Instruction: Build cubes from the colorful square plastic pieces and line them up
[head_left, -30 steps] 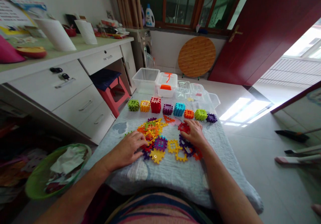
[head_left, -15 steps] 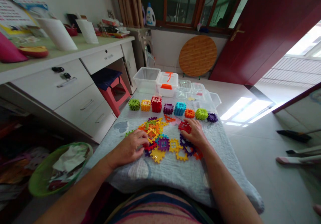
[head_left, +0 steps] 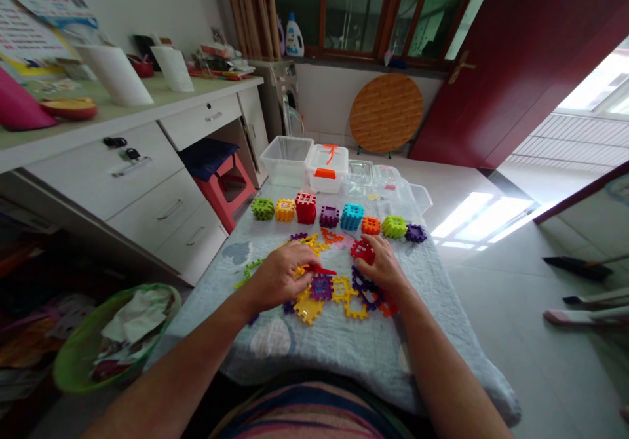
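Observation:
My left hand is closed on a red building piece, a flat one seen nearly edge-on above the pile. My right hand has its thumb and fingers around a red window-patterned piece, which rests on the cloth. Between and under the hands lie loose interlocking pieces: a purple square, a yellow square, a solid yellow piece and dark purple ones. Behind them stands a row of assembled blocks, among them a tall red one and a blue one.
A blue-grey patterned cloth covers the table. Along its far end stand an open clear bin, a lidded box with orange clips and several clear lids. White drawers are on the left, with a pink stool beside them.
My left hand has lifted a red piece from the left of the pile and moved right with it, towards my right hand. The right hand stays on its red piece.

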The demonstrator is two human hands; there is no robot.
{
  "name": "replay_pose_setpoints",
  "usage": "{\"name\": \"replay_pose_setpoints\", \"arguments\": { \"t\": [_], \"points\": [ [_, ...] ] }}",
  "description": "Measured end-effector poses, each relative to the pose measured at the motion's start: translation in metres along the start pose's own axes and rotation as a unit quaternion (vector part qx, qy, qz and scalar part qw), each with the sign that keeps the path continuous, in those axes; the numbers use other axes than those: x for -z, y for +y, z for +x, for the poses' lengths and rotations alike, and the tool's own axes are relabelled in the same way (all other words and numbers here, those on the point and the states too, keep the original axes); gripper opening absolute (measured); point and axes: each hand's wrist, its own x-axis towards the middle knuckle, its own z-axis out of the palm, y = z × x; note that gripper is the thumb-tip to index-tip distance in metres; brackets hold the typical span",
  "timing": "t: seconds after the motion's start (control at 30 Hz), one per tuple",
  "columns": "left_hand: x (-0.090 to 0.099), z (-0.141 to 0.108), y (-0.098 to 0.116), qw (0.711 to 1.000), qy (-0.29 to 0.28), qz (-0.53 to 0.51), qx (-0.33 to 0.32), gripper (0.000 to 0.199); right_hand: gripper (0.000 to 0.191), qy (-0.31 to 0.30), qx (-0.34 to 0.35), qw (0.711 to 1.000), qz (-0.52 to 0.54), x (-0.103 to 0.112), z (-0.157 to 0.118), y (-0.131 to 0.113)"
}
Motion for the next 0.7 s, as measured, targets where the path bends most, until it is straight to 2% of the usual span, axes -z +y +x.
{"name": "replay_pose_setpoints", "arguments": {
  "t": [0.07, 0.17, 0.23, 0.3, 0.37, 0.43, 0.57, 0.7],
  "points": [
    [-0.020, 0.018, 0.000, 0.996, 0.001, 0.084, -0.032, 0.015, 0.050, 0.013, -0.008, 1.000, 0.015, 0.001, 0.000, 0.000],
    [-0.046, 0.039, -0.004, 0.976, -0.030, 0.210, -0.047, 0.014, 0.047, 0.036, -0.019, 0.998, 0.038, 0.002, 0.000, 0.001],
    [-0.057, 0.046, -0.008, 0.968, -0.064, 0.241, -0.039, 0.012, 0.044, 0.046, -0.022, 0.998, 0.048, 0.003, 0.000, 0.002],
    [-0.059, 0.047, -0.012, 0.970, -0.095, 0.220, -0.028, 0.019, 0.043, 0.047, -0.021, 0.997, 0.056, 0.004, 0.001, 0.001],
    [-0.053, 0.043, -0.018, 0.979, -0.112, 0.172, -0.016, 0.032, 0.041, 0.038, -0.015, 0.997, 0.064, 0.005, 0.001, -0.003],
    [-0.042, 0.037, -0.027, 0.986, -0.106, 0.126, 0.001, 0.036, 0.041, 0.018, -0.005, 0.997, 0.070, 0.006, 0.001, -0.009],
    [-0.014, 0.019, -0.058, 0.993, -0.039, 0.081, 0.072, 0.031, 0.047, -0.066, 0.046, 0.994, 0.080, 0.009, 0.000, -0.028],
    [0.007, -0.004, -0.101, 0.982, 0.042, 0.057, 0.177, 0.036, 0.053, -0.138, 0.083, 0.984, 0.071, 0.008, -0.002, -0.040]
  ]
}}
